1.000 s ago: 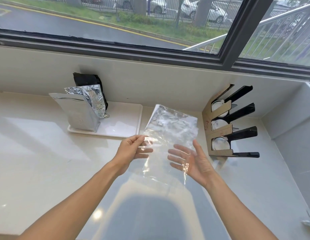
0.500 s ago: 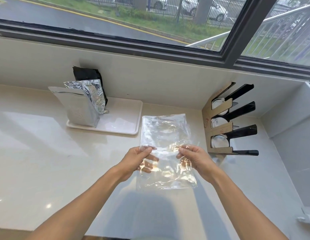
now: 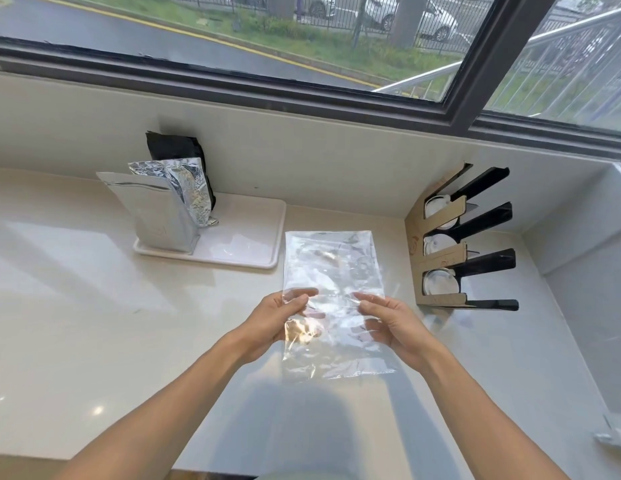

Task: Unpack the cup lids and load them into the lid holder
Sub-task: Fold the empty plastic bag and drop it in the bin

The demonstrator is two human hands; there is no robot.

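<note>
Head view — bag between pinching fingers

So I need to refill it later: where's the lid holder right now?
The lid holder stands at the right of the head view, against the back wall in the counter's corner, just right of the clear plastic bag.

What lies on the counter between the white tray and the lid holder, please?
In the head view, the clear plastic bag fills that stretch between the white tray and the lid holder, pinched by the left hand and right hand.
</note>
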